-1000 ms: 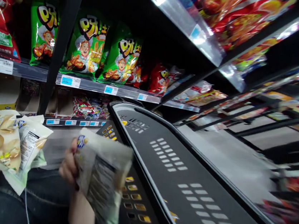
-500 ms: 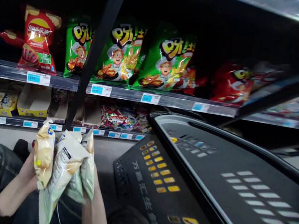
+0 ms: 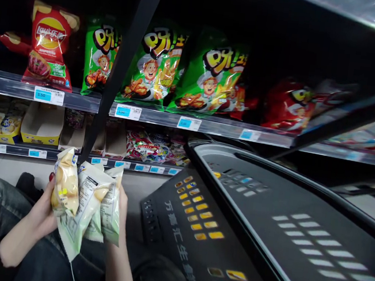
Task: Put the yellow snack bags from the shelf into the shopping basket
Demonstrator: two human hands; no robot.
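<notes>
Just left of the grey basket (image 3: pixel 208 256), my left hand (image 3: pixel 40 215) is closed around the cream packet (image 3: pixel 66 186), thumb at the edge farthest from the basket, while my right hand (image 3: pixel 124 203) lies against the packet nearest the basket (image 3: pixel 112 208), its fingers hidden behind so I can't tell how firmly they grip. Between those two the middle packet (image 3: pixel 81 207) fans out with no fingertip over its front, so it could slip down beside the basket if either palm eased. Their wrappers look slick, and a careless swing basket-ward might catch the rim and knock the outer one loose.
</notes>
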